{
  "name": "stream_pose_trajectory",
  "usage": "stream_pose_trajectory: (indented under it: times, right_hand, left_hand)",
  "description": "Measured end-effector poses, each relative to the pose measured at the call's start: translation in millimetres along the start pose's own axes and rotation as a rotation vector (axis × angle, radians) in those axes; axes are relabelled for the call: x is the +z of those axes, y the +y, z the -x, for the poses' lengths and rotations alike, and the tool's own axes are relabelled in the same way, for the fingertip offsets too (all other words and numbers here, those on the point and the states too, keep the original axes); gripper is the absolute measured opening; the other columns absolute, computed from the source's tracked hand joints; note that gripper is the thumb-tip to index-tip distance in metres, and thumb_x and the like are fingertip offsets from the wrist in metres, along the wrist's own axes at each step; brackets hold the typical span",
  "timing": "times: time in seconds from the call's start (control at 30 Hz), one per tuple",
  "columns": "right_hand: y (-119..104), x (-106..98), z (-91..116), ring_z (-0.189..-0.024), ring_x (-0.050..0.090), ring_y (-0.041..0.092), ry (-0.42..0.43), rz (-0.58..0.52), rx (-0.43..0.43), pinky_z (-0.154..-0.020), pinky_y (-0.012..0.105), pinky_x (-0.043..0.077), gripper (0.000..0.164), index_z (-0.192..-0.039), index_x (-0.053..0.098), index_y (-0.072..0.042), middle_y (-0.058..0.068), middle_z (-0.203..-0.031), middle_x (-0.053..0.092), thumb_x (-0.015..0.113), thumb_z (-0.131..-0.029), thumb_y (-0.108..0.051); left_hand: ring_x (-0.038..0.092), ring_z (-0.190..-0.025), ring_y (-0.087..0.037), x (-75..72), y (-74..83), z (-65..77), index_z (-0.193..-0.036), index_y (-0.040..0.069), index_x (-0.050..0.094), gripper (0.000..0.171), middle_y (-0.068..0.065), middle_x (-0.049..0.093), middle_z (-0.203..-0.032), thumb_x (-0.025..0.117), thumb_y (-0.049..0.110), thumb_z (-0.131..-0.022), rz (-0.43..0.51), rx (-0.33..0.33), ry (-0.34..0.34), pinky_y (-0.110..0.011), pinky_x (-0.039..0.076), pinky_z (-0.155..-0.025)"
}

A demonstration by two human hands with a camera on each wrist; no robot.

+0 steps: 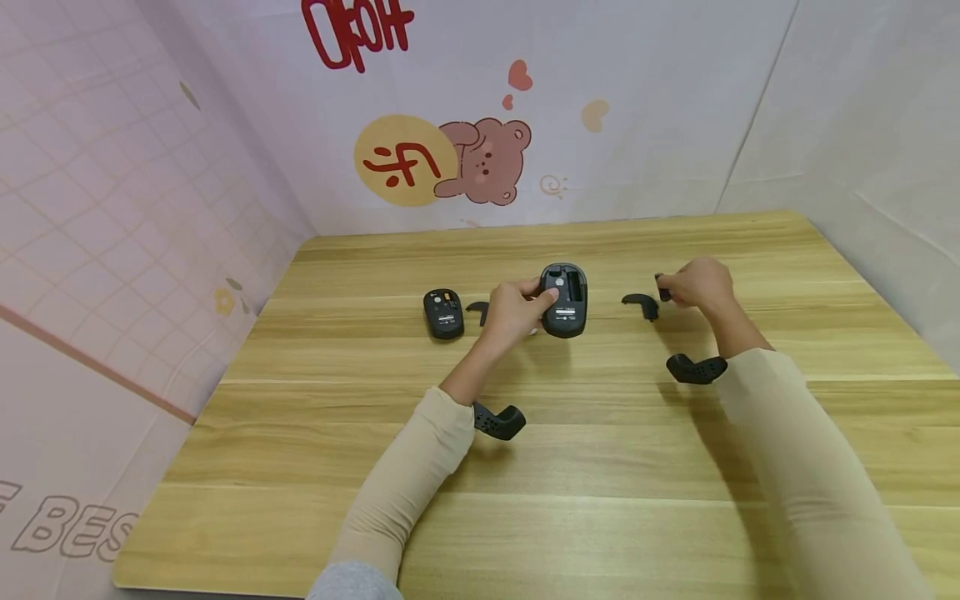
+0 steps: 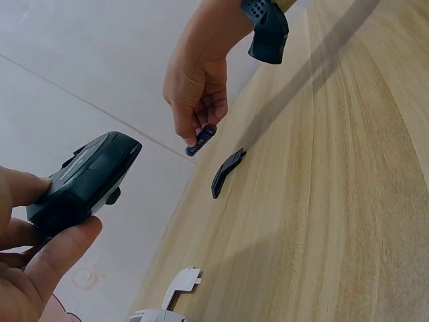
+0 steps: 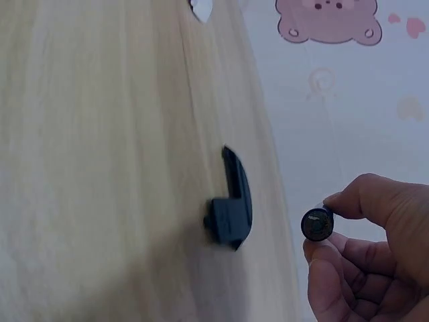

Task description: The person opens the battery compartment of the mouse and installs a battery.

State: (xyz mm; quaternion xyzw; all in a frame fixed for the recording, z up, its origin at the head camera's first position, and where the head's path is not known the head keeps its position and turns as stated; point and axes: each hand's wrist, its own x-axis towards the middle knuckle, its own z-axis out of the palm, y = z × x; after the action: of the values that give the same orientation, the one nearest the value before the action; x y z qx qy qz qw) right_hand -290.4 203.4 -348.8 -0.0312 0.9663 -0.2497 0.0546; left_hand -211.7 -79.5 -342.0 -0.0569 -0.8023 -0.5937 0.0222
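Observation:
My left hand (image 1: 517, 310) grips a black computer mouse (image 1: 566, 317) above the table, its underside toward the head camera. The battery slot (image 1: 575, 286) in that underside is uncovered and dark. To the right, my right hand (image 1: 702, 283) pinches a small dark battery (image 1: 663, 287) between thumb and fingers. One round end of the battery (image 3: 317, 224) faces the right wrist camera. Just left of this hand, a curved black battery cover (image 1: 642, 305) lies on the wood. My left wrist view shows the held mouse (image 2: 87, 178) edge-on.
A second black mouse (image 1: 444, 315) lies upside down on the left, an orange-marked battery inside. Beside it is another black cover (image 1: 477, 311), partly behind my left hand. A white cover (image 2: 179, 285) and a white mouse (image 2: 155, 316) lie nearby. The wall stands behind the wooden table (image 1: 570, 467).

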Motion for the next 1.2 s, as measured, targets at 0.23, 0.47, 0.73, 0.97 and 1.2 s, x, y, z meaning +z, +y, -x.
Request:
stream_pose_trajectory:
  times: [0.23, 0.47, 0.73, 0.97, 1.2]
  right_hand:
    - [-21, -2, 6, -0.051, 0.056, 0.028, 0.001, -0.023, -0.038, -0.057, 0.028, 0.036, 0.048, -0.043, 0.054, -0.012, 0.003, -0.043, 0.052, 0.051, -0.088, -0.027]
    - [-40, -5, 11, -0.041, 0.044, 0.015, 0.005, -0.023, -0.076, -0.053, 0.028, 0.032, 0.048, -0.042, 0.052, -0.013, -0.002, -0.041, 0.047, 0.050, -0.089, -0.025]
    - [-65, -4, 21, -0.042, 0.046, 0.016, 0.024, -0.056, -0.105, -0.053, 0.029, 0.033, 0.044, -0.045, 0.057, -0.012, 0.001, -0.044, 0.051, 0.054, -0.088, -0.023]
    - [-82, -4, 28, -0.044, 0.048, 0.018, 0.025, -0.053, -0.135, -0.056, 0.030, 0.034, 0.046, -0.044, 0.055, -0.013, -0.001, -0.042, 0.048, 0.055, -0.089, -0.025]
    - [-93, -3, 33, -0.046, 0.054, 0.015, 0.049, -0.079, -0.163, -0.053, 0.029, 0.040, 0.038, -0.052, 0.065, -0.009, 0.000, -0.045, 0.054, 0.058, -0.087, -0.022]
  left_hand:
    - [0.065, -0.060, -0.014, 0.2, -1.9, -1.0, -0.121, 0.002, 0.060, 0.035, -0.013, 0.068, -0.095, 0.063, 0.018, -0.090, -0.014, -0.014, 0.005, -0.035, 0.057, -0.061]
    - [0.065, -0.060, -0.014, 1.0, -1.4, -0.7, -0.122, 0.002, 0.060, 0.036, -0.011, 0.068, -0.095, 0.062, 0.019, -0.090, -0.032, -0.012, -0.002, -0.024, 0.054, -0.053]
    - [0.065, -0.060, -0.013, 1.8, -2.5, -1.8, -0.124, 0.001, 0.057, 0.039, -0.013, 0.067, -0.099, 0.064, 0.019, -0.089, -0.032, -0.033, 0.017, -0.027, 0.055, -0.054]
    - [0.065, -0.059, -0.014, 1.5, -6.1, -2.6, -0.123, 0.001, 0.058, 0.038, -0.013, 0.066, -0.100, 0.063, 0.018, -0.089, -0.037, -0.028, 0.018, -0.029, 0.056, -0.055]
    - [0.065, -0.060, -0.013, 1.2, -8.4, -4.0, -0.123, 0.001, 0.058, 0.038, -0.014, 0.066, -0.100, 0.063, 0.019, -0.090, -0.051, -0.016, 0.029, -0.028, 0.056, -0.055]
